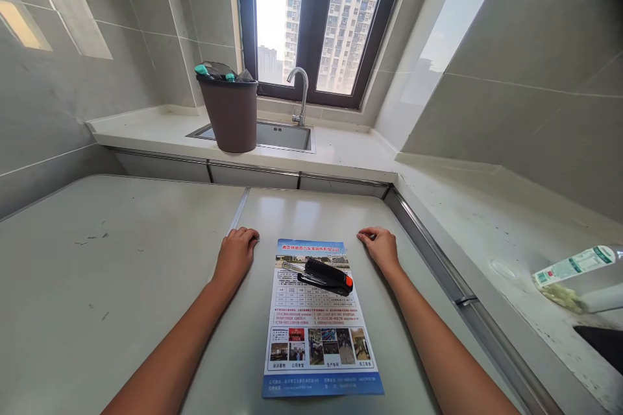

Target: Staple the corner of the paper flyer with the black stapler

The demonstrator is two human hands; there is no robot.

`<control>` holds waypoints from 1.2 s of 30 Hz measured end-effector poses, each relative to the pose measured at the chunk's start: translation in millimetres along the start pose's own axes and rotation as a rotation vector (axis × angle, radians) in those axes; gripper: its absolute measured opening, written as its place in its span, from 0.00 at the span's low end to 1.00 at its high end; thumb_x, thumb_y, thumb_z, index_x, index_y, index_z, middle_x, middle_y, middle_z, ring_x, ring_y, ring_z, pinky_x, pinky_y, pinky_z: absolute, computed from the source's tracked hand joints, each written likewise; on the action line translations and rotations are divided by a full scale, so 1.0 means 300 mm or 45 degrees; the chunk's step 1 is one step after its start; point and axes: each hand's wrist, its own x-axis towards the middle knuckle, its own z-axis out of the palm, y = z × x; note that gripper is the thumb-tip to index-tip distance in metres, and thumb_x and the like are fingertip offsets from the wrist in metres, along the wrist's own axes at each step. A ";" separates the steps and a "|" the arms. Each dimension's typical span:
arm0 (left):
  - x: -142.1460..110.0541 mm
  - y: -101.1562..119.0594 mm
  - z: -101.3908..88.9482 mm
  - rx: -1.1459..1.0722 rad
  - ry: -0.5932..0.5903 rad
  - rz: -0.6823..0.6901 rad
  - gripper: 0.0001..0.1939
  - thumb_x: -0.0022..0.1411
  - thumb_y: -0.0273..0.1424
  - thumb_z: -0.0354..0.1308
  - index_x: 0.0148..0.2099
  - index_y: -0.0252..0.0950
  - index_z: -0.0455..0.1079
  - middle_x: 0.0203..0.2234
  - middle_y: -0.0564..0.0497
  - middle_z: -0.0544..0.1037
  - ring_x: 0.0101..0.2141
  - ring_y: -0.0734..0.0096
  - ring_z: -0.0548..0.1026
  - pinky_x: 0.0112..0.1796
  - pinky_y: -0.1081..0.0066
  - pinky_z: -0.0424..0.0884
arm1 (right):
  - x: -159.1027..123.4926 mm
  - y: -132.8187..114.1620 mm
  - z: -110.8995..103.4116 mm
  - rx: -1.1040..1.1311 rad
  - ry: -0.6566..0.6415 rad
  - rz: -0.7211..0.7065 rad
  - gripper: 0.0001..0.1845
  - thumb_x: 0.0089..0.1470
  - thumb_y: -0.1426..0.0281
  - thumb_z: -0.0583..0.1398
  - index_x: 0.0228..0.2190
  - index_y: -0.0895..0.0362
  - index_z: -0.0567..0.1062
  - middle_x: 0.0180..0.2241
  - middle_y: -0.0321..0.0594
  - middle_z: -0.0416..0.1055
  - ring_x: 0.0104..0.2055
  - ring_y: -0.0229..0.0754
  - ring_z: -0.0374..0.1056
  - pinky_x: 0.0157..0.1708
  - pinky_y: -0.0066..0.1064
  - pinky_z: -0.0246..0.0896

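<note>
A printed flyer (pixel 321 353) with blue borders, tables and small photos lies flat on the white tabletop (pixel 146 272). On its upper part rests a black stapler (pixel 324 275) with an orange-red tip at its right end and a metal strip sticking out to the left. My left hand (pixel 237 249) rests on the tabletop left of the flyer, its fingers curled together. To the right of the flyer is my right hand (pixel 381 248), fingers bent and drawn together. Neither hand touches the flyer or the stapler, and I see nothing held in them.
Beyond the table, a brown bin (pixel 231 117) with bottles in it stands by the sink (pixel 285 136) and faucet (pixel 302 94). A clear labelled bottle (pixel 577 269) lies on the right counter (pixel 462 207). Small dark scraps dot the left tabletop.
</note>
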 end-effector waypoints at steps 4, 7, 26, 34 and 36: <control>0.002 -0.003 0.012 -0.026 0.031 0.035 0.09 0.67 0.26 0.50 0.41 0.38 0.72 0.38 0.44 0.79 0.40 0.54 0.73 0.42 0.58 0.68 | 0.015 0.017 0.004 -0.009 0.036 -0.042 0.18 0.47 0.57 0.61 0.31 0.58 0.83 0.29 0.43 0.77 0.30 0.45 0.69 0.39 0.38 0.63; 0.004 0.002 0.010 -0.128 0.037 0.028 0.09 0.68 0.28 0.49 0.42 0.38 0.71 0.37 0.44 0.79 0.39 0.55 0.73 0.42 0.59 0.69 | -0.020 -0.017 0.001 -0.006 0.109 -0.050 0.21 0.50 0.57 0.60 0.37 0.59 0.82 0.30 0.42 0.76 0.31 0.45 0.68 0.40 0.38 0.63; -0.025 0.152 -0.032 -0.817 -0.192 0.142 0.13 0.68 0.39 0.58 0.49 0.38 0.77 0.34 0.50 0.79 0.34 0.68 0.74 0.39 0.70 0.70 | -0.292 -0.281 -0.004 0.628 -0.288 -0.785 0.12 0.67 0.63 0.56 0.40 0.54 0.77 0.35 0.41 0.74 0.39 0.45 0.67 0.41 0.39 0.65; -0.034 0.179 -0.034 -1.003 -0.289 0.074 0.11 0.70 0.38 0.56 0.44 0.37 0.75 0.35 0.50 0.81 0.33 0.70 0.75 0.39 0.70 0.71 | -0.291 -0.278 0.034 0.621 -0.368 -0.849 0.11 0.67 0.62 0.57 0.41 0.54 0.77 0.37 0.43 0.74 0.41 0.46 0.68 0.44 0.40 0.66; -0.030 0.174 -0.032 -1.006 -0.287 0.098 0.13 0.71 0.38 0.54 0.46 0.37 0.76 0.34 0.50 0.81 0.32 0.70 0.75 0.39 0.70 0.71 | -0.288 -0.278 0.032 0.631 -0.398 -0.839 0.11 0.66 0.62 0.57 0.41 0.54 0.76 0.37 0.42 0.74 0.41 0.46 0.68 0.44 0.41 0.66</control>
